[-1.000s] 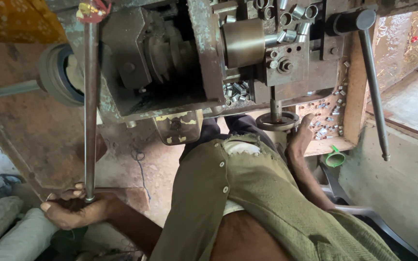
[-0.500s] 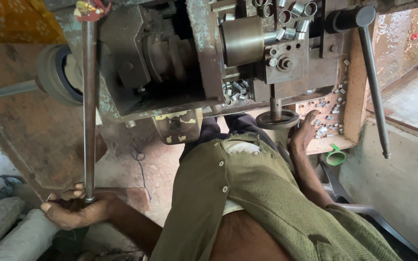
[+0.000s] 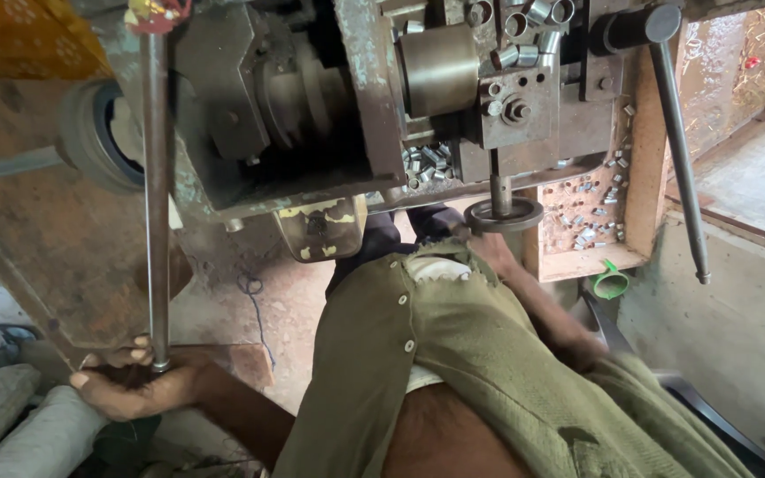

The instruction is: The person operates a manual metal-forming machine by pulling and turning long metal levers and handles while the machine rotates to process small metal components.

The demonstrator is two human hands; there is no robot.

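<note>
The left hand (image 3: 135, 385) lay low at the left of the view, palm up and cupped under the bottom end of a long steel rod (image 3: 156, 195), with the fingers (image 3: 139, 352) curled round its tip in a narrow grip that held the rod. The rod stood nearly upright in the picture and ran from that hand to the top edge, where a red and yellow cap (image 3: 154, 12) sat on it, just beside the grey body of a worn metal machine (image 3: 312, 106). The right hand (image 3: 487, 246) was up by a small round handwheel (image 3: 504, 215) that hung on a short shaft below the machine's front block; the hand lay against the wheel's lower edge, but its grip could not be told, since the olive-green shirt (image 3: 462, 354) hid most of the fingers. A brass-coloured cylinder (image 3: 440, 69) sat in the machine above the wheel, and small cut metal sleeves (image 3: 427, 161) lay heaped in a gap just below it. More of those sleeves lay scattered in a shallow wooden tray (image 3: 635, 186) to the right of the wheel. A long lever (image 3: 679, 150) with a dark round hub slanted down past the tray's right side, and a green plastic ring (image 3: 611, 283) lay just under the tray's lower corner.
</note>
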